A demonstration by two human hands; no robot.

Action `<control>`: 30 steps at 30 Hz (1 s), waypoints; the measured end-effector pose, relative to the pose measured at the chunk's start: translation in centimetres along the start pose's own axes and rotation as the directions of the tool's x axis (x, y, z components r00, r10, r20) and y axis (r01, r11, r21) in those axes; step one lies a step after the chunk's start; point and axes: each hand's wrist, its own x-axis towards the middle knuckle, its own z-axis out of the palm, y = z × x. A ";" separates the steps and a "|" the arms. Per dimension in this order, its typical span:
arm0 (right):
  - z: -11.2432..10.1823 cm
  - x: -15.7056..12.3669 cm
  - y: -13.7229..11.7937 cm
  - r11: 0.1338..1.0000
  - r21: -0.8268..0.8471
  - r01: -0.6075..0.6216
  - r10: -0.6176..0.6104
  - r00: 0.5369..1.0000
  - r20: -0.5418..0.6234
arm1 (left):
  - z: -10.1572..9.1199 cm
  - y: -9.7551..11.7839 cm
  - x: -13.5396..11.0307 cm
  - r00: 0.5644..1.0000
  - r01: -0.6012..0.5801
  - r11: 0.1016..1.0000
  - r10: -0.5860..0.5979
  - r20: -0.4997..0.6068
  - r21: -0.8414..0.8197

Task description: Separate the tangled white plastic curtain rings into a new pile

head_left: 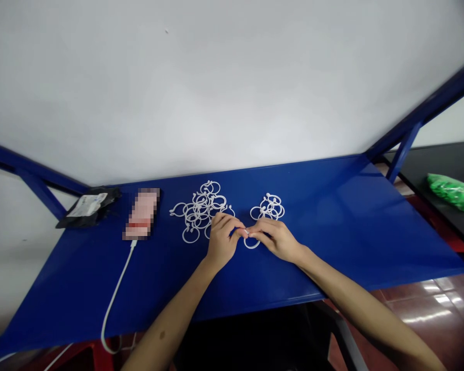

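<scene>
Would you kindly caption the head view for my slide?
Left hand and right hand pinch a white ring at a blue table.

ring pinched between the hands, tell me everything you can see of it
The ring is thin, white and round, and looks like plastic. Its curved lower part shows nearest the wearer; a small white bit shows at the pinch, where the left hand and right hand meet. Fingers hide the rest. It sits over the blue table; whether it touches it is unclear.
</scene>
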 end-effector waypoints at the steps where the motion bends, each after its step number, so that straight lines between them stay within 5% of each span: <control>1: 0.0 0.1 0.1 1.000 -0.018 -0.022 0.021 0.999 -0.029 | 0.1 -0.2 0.1 1.000 0.009 0.999 -0.009 0.005 0.033; 4: -0.4 0.6 0.7 0.989 -0.111 -0.094 0.074 0.982 -0.171 | 0.2 -0.9 0.4 0.999 0.035 0.973 -0.038 0.008 0.227; 9: -2.3 1.0 2.7 0.915 -0.300 -0.269 0.115 0.888 -0.445 | -0.2 -1.6 0.1 0.998 0.037 0.850 -0.058 0.023 0.526; 16: -1.8 0.4 4.1 0.845 -0.462 -0.270 0.101 0.928 -0.358 | -0.3 -1.8 -0.4 0.992 -0.006 0.831 -0.065 0.108 0.556; 22: -1.5 0.3 4.1 0.782 -0.555 -0.283 0.062 0.922 -0.383 | -0.3 -0.9 0.0 0.998 -0.019 0.865 -0.014 0.063 0.502; 30: -1.2 0.5 1.6 0.903 -0.400 -0.158 0.022 0.946 -0.324 | -0.5 0.6 0.2 0.986 -0.128 0.906 0.162 -0.051 0.403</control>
